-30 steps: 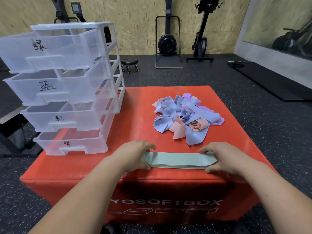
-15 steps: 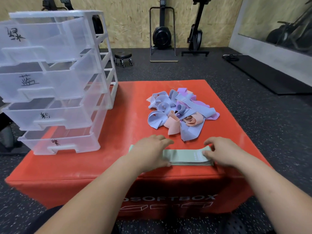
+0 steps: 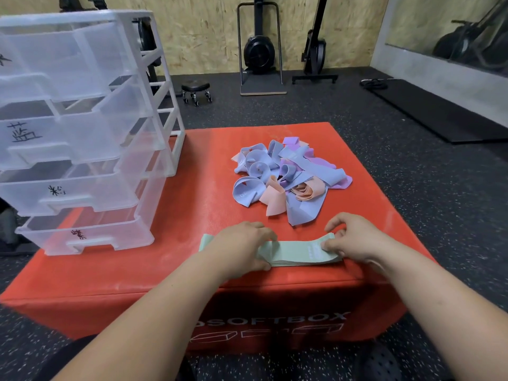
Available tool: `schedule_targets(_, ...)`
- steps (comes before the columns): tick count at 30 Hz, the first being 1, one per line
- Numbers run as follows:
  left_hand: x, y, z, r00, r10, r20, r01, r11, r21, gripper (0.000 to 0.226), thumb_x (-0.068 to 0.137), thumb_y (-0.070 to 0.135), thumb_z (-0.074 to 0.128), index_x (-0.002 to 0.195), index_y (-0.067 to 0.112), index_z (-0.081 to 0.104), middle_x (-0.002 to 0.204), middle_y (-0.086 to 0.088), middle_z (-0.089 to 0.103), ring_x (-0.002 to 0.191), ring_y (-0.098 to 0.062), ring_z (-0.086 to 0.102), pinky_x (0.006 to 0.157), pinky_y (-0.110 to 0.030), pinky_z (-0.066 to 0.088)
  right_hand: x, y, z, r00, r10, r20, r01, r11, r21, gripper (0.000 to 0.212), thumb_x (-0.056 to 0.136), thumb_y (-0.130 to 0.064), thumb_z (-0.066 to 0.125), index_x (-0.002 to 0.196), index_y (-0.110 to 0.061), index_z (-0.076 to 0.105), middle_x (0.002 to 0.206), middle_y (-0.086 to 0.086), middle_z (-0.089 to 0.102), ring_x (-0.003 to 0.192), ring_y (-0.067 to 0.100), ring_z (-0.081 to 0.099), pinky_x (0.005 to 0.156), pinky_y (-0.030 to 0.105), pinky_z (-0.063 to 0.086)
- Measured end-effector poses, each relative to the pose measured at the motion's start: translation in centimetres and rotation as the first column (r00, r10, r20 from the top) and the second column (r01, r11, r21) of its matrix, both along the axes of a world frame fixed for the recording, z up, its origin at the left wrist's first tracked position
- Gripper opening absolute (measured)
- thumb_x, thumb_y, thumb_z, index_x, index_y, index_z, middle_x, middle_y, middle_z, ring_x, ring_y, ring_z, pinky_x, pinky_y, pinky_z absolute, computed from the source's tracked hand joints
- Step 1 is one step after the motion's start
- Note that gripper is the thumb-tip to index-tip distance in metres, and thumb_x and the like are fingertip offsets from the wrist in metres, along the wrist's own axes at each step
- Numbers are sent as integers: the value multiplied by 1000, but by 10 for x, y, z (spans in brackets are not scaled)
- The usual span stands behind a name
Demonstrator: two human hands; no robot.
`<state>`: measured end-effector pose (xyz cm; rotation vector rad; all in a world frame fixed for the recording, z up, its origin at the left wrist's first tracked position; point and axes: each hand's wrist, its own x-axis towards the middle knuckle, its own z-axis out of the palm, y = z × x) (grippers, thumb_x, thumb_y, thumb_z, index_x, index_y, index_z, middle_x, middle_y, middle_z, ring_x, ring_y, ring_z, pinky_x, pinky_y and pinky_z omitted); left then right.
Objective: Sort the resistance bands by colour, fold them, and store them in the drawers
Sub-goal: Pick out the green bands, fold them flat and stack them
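A flat stack of pale green resistance bands (image 3: pixel 298 253) lies along the near edge of the red soft box (image 3: pixel 192 210). My left hand (image 3: pixel 242 246) lies over the stack left of its middle, fingers curled over the far edge and thumb at the near edge. Only the stack's left tip shows past it. My right hand (image 3: pixel 354 239) pinches the stack's right end, which is raised slightly off the box. A loose pile of blue, purple and peach bands (image 3: pixel 288 177) sits behind the hands. The clear plastic drawer unit (image 3: pixel 90 133) stands at the left, all its labelled drawers pulled out.
The box's front edge drops off just below the green stack. Dark rubber floor surrounds the box. A small wheeled stool (image 3: pixel 196 89), gym machines (image 3: pixel 259 50) and a black mat (image 3: pixel 439 111) stand farther back.
My left hand has slid right along the green stack toward its middle. My right hand has changed from resting on the right end to pinching and lifting it.
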<state>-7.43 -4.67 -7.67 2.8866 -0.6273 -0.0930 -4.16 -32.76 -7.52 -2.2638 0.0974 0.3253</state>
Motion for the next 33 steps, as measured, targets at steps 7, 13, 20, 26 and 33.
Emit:
schedule_targets(7,-13,-20,17,997,43,-57,-66,859,-509,32,91,41,80,119,28,72,110,17,65,99,-5,63,89,-27,52,-16,15,30,999,-40,27,26,919,393,38,76,-1,86,107,-14,69,90,13,69,68,16,67,56,25,52)
schedule_targets(13,-27,-54,35,838,36,-544,-525,320,-788,44,108,39,58,117,-3,71,114,-21,76,96,-18,77,86,-32,64,-33,36,37,992,11,128,-75,856,512,47,76,-17,92,116,-21,68,114,12,69,86,15,74,76,29,61)
schedule_targets(20,-28,-50,33,816,59,-575,-572,219,-790,38,87,39,88,108,9,78,106,-14,80,105,-27,78,95,-40,64,-47,44,33,921,209,328,-327,872,364,89,70,2,90,138,-43,54,123,-1,63,106,15,70,96,29,58)
schedule_targets(26,-25,-42,28,810,266,-523,-583,270,-766,50,70,32,95,111,16,72,98,-9,80,93,-26,79,90,-49,64,-47,55,30,865,231,444,-408,840,357,94,73,9,80,143,-46,49,126,-5,66,105,18,71,98,39,59)
schedule_targets(33,-23,-19,45,788,276,-550,-608,209,-766,51,65,16,83,114,15,68,108,-23,77,74,-21,76,86,-46,66,-43,74,19,848,381,370,-453,882,130,123,62,-37,97,158,-54,22,149,-28,49,136,-3,48,113,28,44)
